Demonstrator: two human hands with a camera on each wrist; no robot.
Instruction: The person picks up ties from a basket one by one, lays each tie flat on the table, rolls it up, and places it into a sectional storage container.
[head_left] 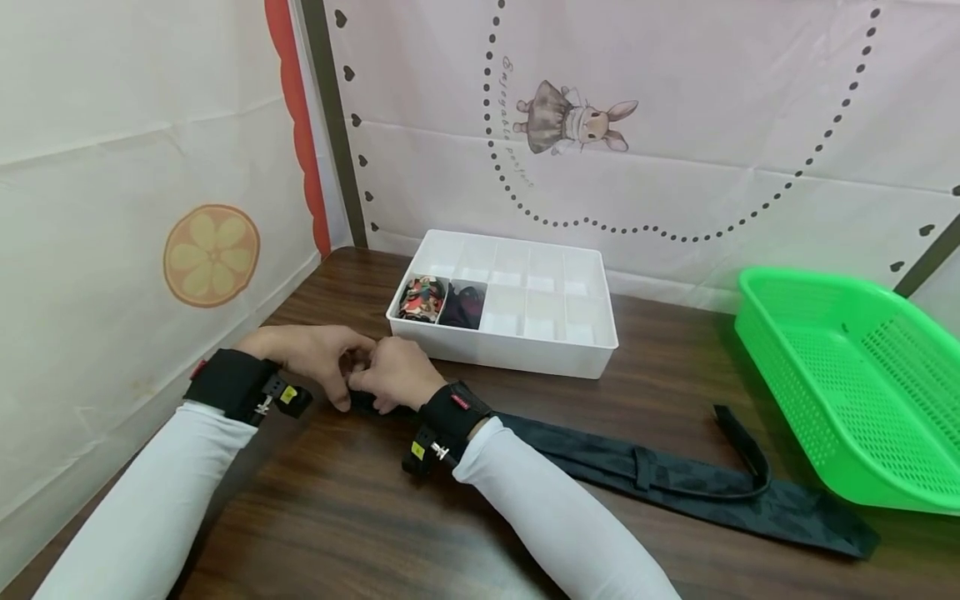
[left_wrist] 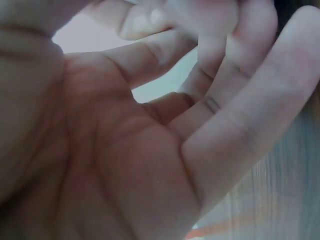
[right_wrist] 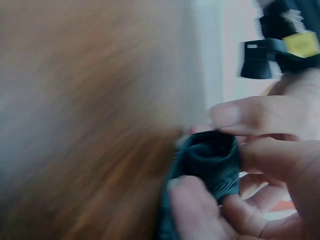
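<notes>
A dark patterned necktie (head_left: 712, 492) stretches across the brown table, its wide end at the right and its narrow tail bending up from the keeper loop. At the left end my right hand (head_left: 401, 375) pinches the fabric between thumb and fingers. There the right wrist view shows a small rolled or folded bundle (right_wrist: 212, 165). My left hand (head_left: 311, 354) meets the right one, its fingertips on the top of the bundle. In the left wrist view the left palm (left_wrist: 135, 145) and bent fingers fill the picture; the necktie is hidden there.
Behind the hands stands a white compartment box (head_left: 517, 360). Its front left compartments hold a colourful patterned fabric bundle (head_left: 422, 300) and a dark purple one (head_left: 462, 306). A green plastic basket (head_left: 787, 392) stands at the right. Printed cloth walls (head_left: 420, 158) border the table.
</notes>
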